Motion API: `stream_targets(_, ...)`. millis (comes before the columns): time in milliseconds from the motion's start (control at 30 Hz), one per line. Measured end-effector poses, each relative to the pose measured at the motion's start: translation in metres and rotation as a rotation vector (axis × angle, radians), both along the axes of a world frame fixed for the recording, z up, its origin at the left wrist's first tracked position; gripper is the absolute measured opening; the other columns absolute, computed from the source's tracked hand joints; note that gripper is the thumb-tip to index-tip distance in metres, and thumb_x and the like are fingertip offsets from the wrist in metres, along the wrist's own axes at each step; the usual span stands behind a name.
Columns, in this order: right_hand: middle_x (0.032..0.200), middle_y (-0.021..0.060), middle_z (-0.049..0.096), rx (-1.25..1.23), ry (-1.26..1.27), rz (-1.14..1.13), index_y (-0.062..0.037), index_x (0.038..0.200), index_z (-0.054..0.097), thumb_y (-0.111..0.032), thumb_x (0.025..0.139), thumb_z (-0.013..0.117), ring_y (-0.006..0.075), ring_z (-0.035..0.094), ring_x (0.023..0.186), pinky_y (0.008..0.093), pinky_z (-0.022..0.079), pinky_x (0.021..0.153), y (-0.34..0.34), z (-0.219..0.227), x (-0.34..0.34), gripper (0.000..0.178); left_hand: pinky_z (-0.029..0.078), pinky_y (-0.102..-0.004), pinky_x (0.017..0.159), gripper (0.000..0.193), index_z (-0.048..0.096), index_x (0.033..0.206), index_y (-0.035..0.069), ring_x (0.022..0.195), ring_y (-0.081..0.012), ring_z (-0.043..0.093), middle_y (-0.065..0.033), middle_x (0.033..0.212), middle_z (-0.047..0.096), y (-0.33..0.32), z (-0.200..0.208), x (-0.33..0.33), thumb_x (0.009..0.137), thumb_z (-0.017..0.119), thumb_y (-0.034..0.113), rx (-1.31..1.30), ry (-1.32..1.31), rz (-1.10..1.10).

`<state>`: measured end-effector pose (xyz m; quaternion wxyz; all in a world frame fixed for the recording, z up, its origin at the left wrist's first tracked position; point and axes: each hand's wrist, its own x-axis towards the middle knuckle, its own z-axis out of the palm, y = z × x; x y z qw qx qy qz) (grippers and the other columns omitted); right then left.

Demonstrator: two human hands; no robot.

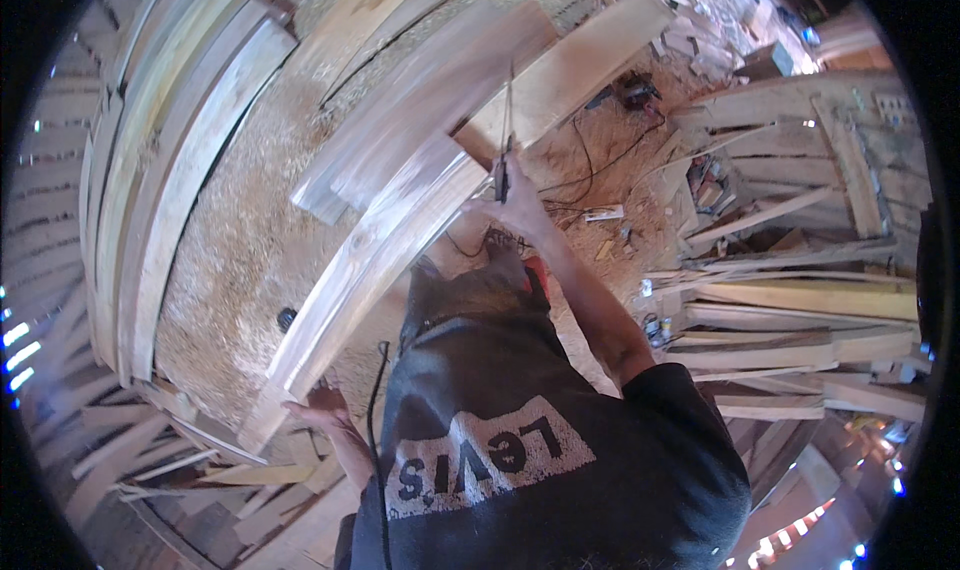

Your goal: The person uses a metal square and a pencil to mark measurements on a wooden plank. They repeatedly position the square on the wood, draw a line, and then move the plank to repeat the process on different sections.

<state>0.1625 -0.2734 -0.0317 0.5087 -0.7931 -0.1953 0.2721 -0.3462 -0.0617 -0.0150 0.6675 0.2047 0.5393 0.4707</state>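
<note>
A long pale wooden board slants across the front of my body, from lower left to upper middle. My left hand is closed on the edge of its lower end, some fingers hidden. By the board's far end, my right hand grips a tool with a dark handle and a long thin blade pointing away from me. The blade is seen nearly edge-on, so its kind is unclear. Beyond lie a wide brownish board, blurred, and a paler board.
Long planks line the left side over sawdust-covered ground. A dark power tool with a cable sits at the upper right. Stacked timber fills the right. A dark cord runs beside my left arm.
</note>
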Motion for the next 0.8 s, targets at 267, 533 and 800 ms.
stream_targets(267,0.085,0.0063,0.052,0.267,0.009,-0.057,-0.0031,0.146,0.048,-0.045,0.073,0.097,0.0218,0.057,0.078,0.039,0.052,0.075,-0.01,-0.016,-0.01,0.097,0.047,-0.0637,0.108,0.11,0.048,0.154,0.012,0.134,-0.042,0.054,-0.0221,0.148,0.056,0.018,-0.011,-0.025,0.084,0.04,0.097,-0.182,0.039,0.19)
stream_targets(533,0.147,0.0156,0.062,0.235,0.173,0.074,-0.0111,0.156,0.042,-0.032,0.085,0.089,0.0373,0.064,0.129,0.0445,0.052,0.105,-0.06,0.018,-0.003,0.088,0.049,-0.0602,0.103,0.098,0.052,0.15,0.018,0.134,-0.0361,0.053,-0.0143,0.149,0.054,0.014,0.014,0.019,0.08,0.064,0.085,-0.118,0.196,0.065)
stream_targets(800,0.126,0.0283,0.064,0.052,0.189,0.151,-0.0015,0.142,0.043,-0.045,0.082,0.09,0.0456,0.065,0.119,0.0509,0.053,0.099,-0.01,0.017,0.005,0.088,0.051,-0.0571,0.103,0.104,0.05,0.153,0.023,0.136,-0.0328,0.051,-0.0091,0.151,0.053,0.021,0.011,0.005,0.076,0.062,0.091,-0.15,0.187,0.005)
